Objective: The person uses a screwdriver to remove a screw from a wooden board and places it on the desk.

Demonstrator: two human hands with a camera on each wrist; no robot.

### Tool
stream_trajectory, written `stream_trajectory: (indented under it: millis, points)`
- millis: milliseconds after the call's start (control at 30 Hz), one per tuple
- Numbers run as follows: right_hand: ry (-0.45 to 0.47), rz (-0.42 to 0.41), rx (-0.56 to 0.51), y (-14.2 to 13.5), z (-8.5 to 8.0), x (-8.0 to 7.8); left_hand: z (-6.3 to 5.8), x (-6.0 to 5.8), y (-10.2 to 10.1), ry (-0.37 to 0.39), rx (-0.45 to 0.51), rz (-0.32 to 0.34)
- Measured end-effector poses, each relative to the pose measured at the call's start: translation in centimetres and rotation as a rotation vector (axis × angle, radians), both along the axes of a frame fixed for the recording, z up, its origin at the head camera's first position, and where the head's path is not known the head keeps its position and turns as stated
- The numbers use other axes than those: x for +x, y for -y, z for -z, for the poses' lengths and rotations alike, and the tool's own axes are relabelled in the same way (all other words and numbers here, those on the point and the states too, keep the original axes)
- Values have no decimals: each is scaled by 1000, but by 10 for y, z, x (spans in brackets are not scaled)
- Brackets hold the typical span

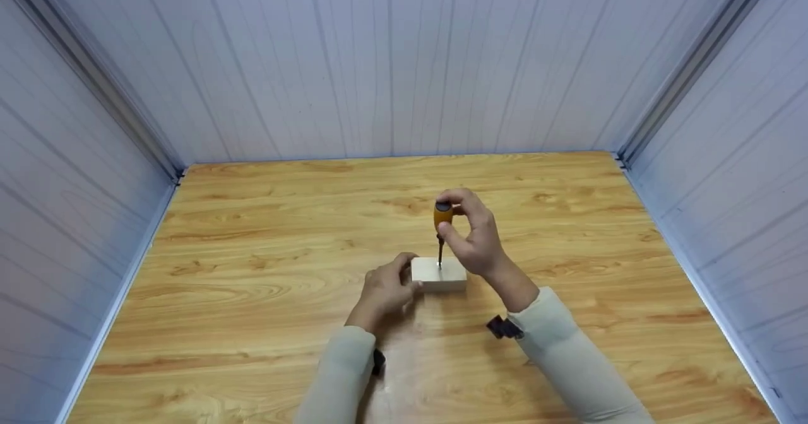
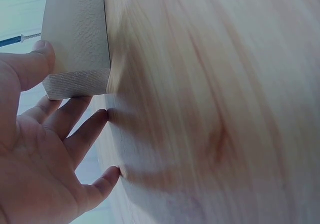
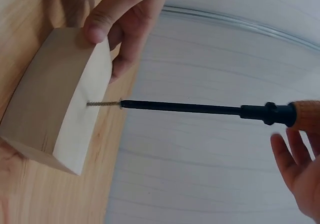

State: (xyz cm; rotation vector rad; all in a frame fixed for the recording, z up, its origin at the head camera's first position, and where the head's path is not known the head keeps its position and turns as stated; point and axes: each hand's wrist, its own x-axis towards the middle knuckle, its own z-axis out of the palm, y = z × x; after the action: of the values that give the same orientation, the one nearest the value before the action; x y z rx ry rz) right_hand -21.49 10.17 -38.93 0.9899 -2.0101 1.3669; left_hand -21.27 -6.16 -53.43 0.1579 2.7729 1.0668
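Note:
A pale wooden block (image 1: 442,286) lies flat on the table. At its left end my left hand (image 1: 386,287) holds it, the thumb on the near upper edge and fingers against the end, as the left wrist view shows. A threaded screw (image 3: 104,103) stands upright from the block's top face, its tip in the wood. On the screw's head sits the tip of a screwdriver (image 3: 180,107) with a dark shaft and orange handle. My right hand (image 1: 478,242) grips that handle from the right, thumb low and fingers near the dark cap.
The wood-grain table (image 1: 252,235) spreads around the block on all sides. Pale panel walls (image 1: 404,64) close off its back, left and right. A dark wrist device (image 1: 504,327) sits at the right sleeve.

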Motion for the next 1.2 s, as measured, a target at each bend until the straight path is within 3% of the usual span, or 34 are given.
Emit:
stream_trajectory:
  millis: [67,167,333,433,500,667,733,867,933,1067,1200]
  points:
    - [-61,72,2,1,2,-1,0,0,0,1,0,-2]
    - [-28,113,-39,-1,5,-3,0,1,0,8,11,-8]
    - [102,-35,-116,-7,13,-8,0,2,0,13,18,-24]
    - [78,-92,-86,-9,23,-15,0,2,1,10,16,-36]
    - [20,-71,-46,-9,29,-18,0,2,1,10,18,-38]
    - [-115,116,5,-6,35,-22,0,1,1,22,29,-28]
    - [-93,117,-22,-5,32,-20,0,1,1,22,28,-20]
    - [10,-2,-68,-4,19,-12,1,0,1,-4,12,0]
    - [19,-21,-47,-5,18,-11,1,0,2,-12,6,4]
    - [-25,81,33,-6,28,-16,1,0,3,-6,10,-10]
    - [-47,154,39,-7,32,-19,1,-1,2,3,12,-15]
